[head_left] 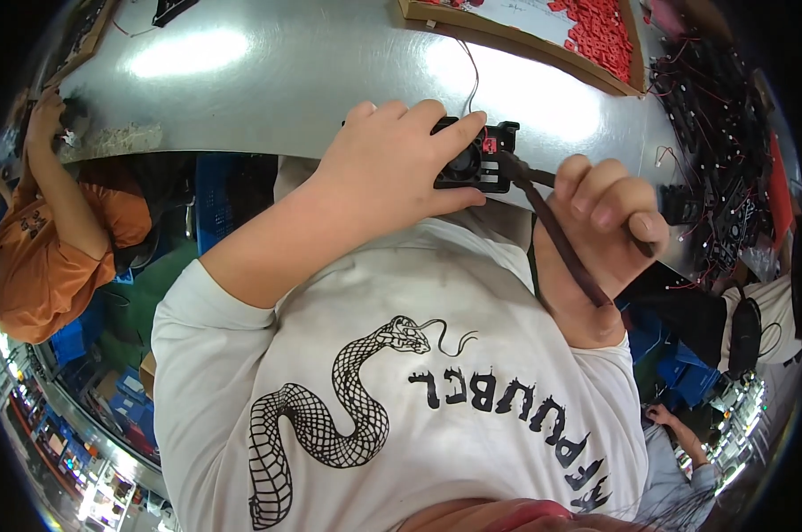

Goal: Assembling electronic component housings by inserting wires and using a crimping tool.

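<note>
My left hand (388, 164) wraps over a black plastic frame with a small round fan (465, 164), holding it at the near edge of the metal table. A small red piece (490, 144) sits on the frame beside the fan. Thin wires (474, 75) trail from the frame toward the far side. In my right hand (601, 217) is a pair of dark-handled pliers (561, 238), its handles spread apart. The pliers' head is at the frame, just below the red piece; whether the jaws grip anything is too small to tell.
A shallow cardboard tray (530, 55) with many red pieces (601, 40) lies at the far right. Black frames with wires (720, 160) are heaped along the right side. At the left, a person in orange (64, 248) works at the same metal table (241, 97). Blue crates (215, 199) stand below.
</note>
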Tool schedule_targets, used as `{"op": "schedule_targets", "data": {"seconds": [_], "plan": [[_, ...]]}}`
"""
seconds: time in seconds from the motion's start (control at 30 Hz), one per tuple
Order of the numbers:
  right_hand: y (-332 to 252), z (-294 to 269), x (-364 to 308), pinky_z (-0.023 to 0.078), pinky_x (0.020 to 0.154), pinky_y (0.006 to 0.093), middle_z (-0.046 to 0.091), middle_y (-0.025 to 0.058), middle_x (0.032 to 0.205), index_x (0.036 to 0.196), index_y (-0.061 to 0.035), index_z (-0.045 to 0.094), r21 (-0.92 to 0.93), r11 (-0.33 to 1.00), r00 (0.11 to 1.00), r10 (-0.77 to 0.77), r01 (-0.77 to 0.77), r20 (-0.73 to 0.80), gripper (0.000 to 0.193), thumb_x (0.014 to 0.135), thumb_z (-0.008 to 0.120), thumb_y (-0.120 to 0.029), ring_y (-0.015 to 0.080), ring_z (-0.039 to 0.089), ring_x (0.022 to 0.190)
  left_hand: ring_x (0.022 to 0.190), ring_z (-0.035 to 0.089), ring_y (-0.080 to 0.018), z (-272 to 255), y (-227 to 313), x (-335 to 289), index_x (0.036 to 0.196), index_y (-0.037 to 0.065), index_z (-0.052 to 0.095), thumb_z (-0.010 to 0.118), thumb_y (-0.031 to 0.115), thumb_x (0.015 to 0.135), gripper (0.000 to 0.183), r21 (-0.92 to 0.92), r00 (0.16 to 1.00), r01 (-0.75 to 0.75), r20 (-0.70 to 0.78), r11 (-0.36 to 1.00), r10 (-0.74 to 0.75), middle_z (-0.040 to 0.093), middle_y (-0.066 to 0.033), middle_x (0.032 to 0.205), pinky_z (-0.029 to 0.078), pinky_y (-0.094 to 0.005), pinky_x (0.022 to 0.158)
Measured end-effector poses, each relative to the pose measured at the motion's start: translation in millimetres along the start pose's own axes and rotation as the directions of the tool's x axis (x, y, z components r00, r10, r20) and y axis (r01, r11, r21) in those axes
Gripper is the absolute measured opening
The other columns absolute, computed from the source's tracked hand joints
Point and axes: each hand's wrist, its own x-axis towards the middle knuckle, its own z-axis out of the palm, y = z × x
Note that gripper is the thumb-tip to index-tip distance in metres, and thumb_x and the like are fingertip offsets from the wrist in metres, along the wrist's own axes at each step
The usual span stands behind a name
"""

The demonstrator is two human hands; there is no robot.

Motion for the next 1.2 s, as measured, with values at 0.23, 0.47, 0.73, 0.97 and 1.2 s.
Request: {"op": "schedule_targets", "data": {"seconds": [0.23,0.47,0.73,0.97,1.2], "plan": [[8,-5,1,0.034,0.079,0.0366,0.046,0.0025,0.105,0.134,-0.0195,0.053,0.042,0.998,0.999,0.037,-0.036,-0.022,0.065,0.089,0.070,-0.063,0.0195,0.043,0.094,0.092,0.065,-0.0272,-6,6,2,0.138,0.018,0.063,0.081,0.052,0.078,0.071,0.006,0.996,0.039,0.081,0.999,-0.039,0.066,-0.0067,0.111,0.048,-0.0400,0.082],[15,2,7,0.035,0.078,0.0347,0.044,0.0047,0.103,0.119,-0.0159,0.048,-0.022,1.000,0.984,0.016,-0.020,-0.176,0.058,0.092,0.064,-0.064,0.0191,0.042,0.092,0.086,0.063,-0.0243,-1,7,-1,0.136,0.017,0.063,0.079,0.054,0.078,0.070,0.077,0.999,-0.039,0.006,0.996,0.039,0.063,-0.0040,0.101,0.046,-0.0394,0.077],[2,-24,26,0.037,0.084,0.0390,0.044,0.0058,0.106,0.131,-0.0128,0.052,0.095,0.994,0.995,0.056,-0.048,-0.081,0.074,0.083,0.066,-0.068,0.0220,0.042,0.096,0.086,0.062,-0.0233,0,5,-2,0.137,0.021,0.062,0.078,0.054,0.079,0.069,0.055,0.996,-0.075,-0.039,0.996,0.077,0.062,-0.0019,0.101,0.045,-0.0390,0.079],[17,-25,28,0.042,0.083,0.0416,0.046,0.0114,0.112,0.136,-0.0082,0.044,0.206,0.978,0.998,0.020,-0.031,0.058,0.087,0.077,0.083,-0.059,0.0258,0.048,0.101,0.086,0.062,-0.0232,-1,6,-2,0.137,0.021,0.062,0.079,0.053,0.078,0.069,0.062,0.999,-0.049,-0.010,0.997,0.050,0.062,-0.0019,0.100,0.045,-0.0385,0.078],[22,-22,26,0.038,0.072,0.0383,0.043,0.0104,0.100,0.123,-0.0077,0.041,0.192,0.981,0.999,-0.029,0.024,0.027,0.067,0.087,0.078,-0.051,0.0219,0.043,0.084,0.083,0.062,-0.0230,3,6,-4,0.136,0.021,0.063,0.081,0.053,0.076,0.070,0.036,0.998,-0.052,-0.041,0.998,0.054,0.062,-0.0019,0.098,0.043,-0.0385,0.075]]}}
